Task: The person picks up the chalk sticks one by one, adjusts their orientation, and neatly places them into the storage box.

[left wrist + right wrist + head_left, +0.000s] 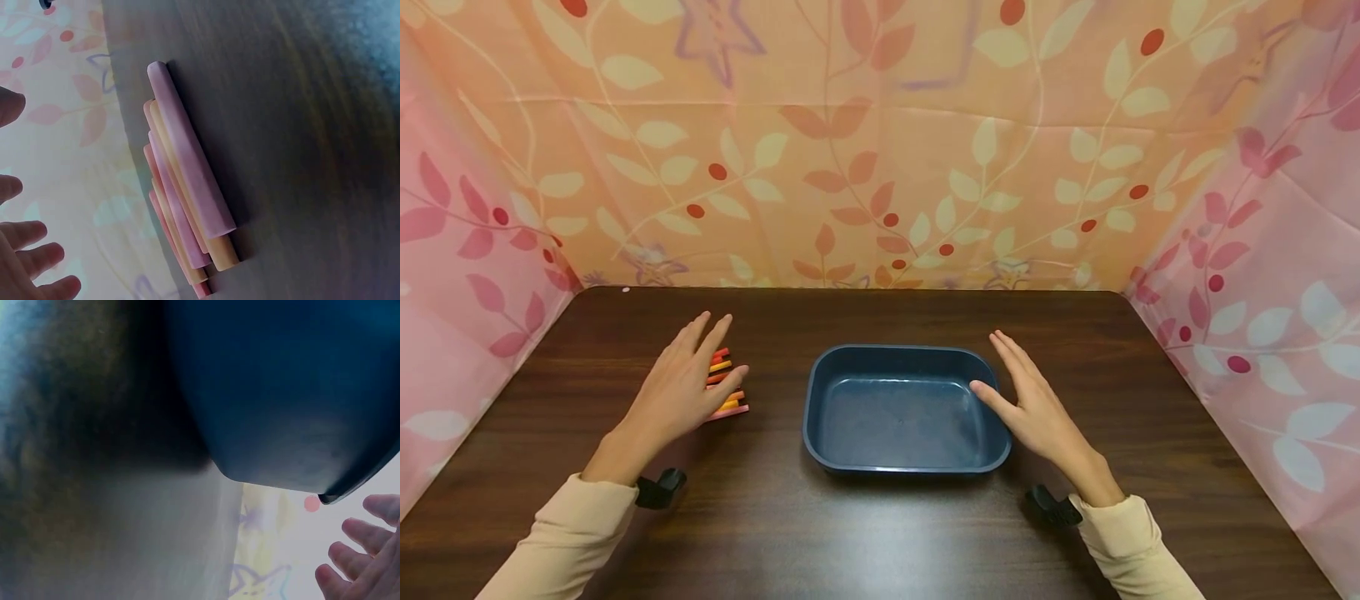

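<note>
Several slim round sticks [730,397] in red, orange and pink lie side by side on the left of the table. The left wrist view shows these smooth, chalk-like sticks [190,156] whole, their ends slightly staggered. Over them hovers my left hand [677,387], fingers straight and spread, partly hiding them in the head view. A dark blue rectangular tub [898,425] with rounded corners stands empty at the middle. My right hand [1037,408] is beside its right wall, fingers extended, thumb overlapping the rim in the head view. Neither hand holds anything.
The dark wooden table [880,533] ends at the back against a patterned orange curtain [850,167]. Pink leafy curtains [1285,333] flank both sides. Black straps with small mounts [661,489] sit at both wrists, below cream sleeves.
</note>
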The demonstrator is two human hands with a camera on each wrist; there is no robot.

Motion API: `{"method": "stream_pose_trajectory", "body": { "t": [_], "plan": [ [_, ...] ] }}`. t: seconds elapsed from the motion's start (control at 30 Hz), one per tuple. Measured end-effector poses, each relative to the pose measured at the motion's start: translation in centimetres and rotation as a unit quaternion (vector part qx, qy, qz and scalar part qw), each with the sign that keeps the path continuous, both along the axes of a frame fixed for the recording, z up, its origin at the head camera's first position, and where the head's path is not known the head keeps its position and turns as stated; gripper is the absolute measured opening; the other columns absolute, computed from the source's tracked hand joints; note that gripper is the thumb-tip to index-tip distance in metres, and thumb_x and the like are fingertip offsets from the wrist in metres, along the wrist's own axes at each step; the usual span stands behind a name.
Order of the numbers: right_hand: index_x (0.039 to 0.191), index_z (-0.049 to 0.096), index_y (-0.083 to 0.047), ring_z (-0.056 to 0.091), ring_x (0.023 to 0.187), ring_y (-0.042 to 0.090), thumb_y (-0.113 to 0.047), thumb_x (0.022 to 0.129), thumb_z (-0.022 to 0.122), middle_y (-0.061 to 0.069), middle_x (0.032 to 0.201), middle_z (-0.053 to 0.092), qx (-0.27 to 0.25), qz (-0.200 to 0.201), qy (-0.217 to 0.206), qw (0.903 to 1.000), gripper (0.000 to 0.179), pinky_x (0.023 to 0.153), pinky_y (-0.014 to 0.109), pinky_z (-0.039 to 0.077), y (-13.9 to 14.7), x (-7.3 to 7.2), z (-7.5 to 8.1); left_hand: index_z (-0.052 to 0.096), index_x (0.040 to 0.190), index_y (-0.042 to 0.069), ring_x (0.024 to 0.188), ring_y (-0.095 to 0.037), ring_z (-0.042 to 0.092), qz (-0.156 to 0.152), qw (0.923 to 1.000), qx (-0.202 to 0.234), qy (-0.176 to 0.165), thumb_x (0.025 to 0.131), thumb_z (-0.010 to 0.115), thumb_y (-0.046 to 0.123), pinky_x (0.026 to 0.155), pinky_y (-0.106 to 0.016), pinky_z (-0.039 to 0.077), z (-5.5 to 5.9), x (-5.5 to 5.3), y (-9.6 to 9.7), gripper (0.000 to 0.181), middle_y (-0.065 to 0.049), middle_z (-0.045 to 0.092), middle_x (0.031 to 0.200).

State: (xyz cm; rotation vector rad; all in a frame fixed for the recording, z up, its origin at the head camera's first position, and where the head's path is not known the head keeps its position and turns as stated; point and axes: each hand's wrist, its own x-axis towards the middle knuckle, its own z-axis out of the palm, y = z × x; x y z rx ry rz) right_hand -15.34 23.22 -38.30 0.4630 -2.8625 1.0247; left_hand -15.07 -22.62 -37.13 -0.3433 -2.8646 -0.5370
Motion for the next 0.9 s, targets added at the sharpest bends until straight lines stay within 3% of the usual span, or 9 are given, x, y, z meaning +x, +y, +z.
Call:
{"method": "stream_pose_trajectory", "body": {
  "t": [0.27, 0.43, 0.7, 0.9],
  "plan": [
    [0.16, 0.017, -0.023, 0.02, 0.151, 0.038, -0.044, 0.097, 0.059, 0.009, 0.166, 0.016, -0.014, 0.009, -0.015, 0.9998, 0.079, 0.112, 0.07, 0.023, 0.0, 0.2, -0.9, 0.025, 0.157, 0.011, 0.138, -0.052, 0.032, -0.024, 0.9997, 0.005, -0.002, 0.093, 0.067, 0.031, 0.108, -0.069, 0.03, -0.2, 0.6, -0.1, 0.079, -0.031, 0.03, 0.154],
    [0.16, 0.017, -0.022, 0.021, 0.151, 0.037, -0.043, 0.097, 0.06, 0.009, 0.166, 0.017, -0.02, 0.018, -0.018, 0.9995, 0.079, 0.113, 0.069, 0.024, 0.0, 0.3, -1.3, 0.028, 0.156, 0.011, 0.135, -0.05, 0.036, -0.039, 0.999, 0.001, -0.024, 0.093, 0.069, 0.03, 0.104, -0.069, 0.035, -0.1, 1.0, -0.3, 0.078, -0.028, 0.035, 0.15],
    [0.159, 0.019, -0.017, 0.022, 0.151, 0.038, -0.039, 0.096, 0.064, 0.013, 0.165, 0.02, -0.031, 0.035, -0.021, 0.9987, 0.081, 0.113, 0.067, 0.026, -0.2, 0.4, -1.5, 0.045, 0.147, 0.009, 0.125, -0.045, 0.047, -0.068, 0.9969, 0.017, -0.034, 0.092, 0.07, 0.027, 0.098, -0.066, 0.042, -0.1, 1.5, -0.8, 0.063, -0.023, 0.049, 0.138],
    [0.159, 0.021, -0.017, 0.022, 0.151, 0.038, -0.035, 0.097, 0.063, 0.013, 0.165, 0.022, -0.045, 0.049, -0.028, 0.9974, 0.077, 0.113, 0.068, 0.025, -0.3, 0.3, -1.5, 0.054, 0.139, 0.003, 0.127, -0.046, 0.047, -0.085, 0.9939, 0.038, -0.059, 0.092, 0.071, 0.022, 0.102, -0.064, 0.039, -0.4, 1.8, -1.4, 0.054, -0.024, 0.05, 0.142]
  ]
}}
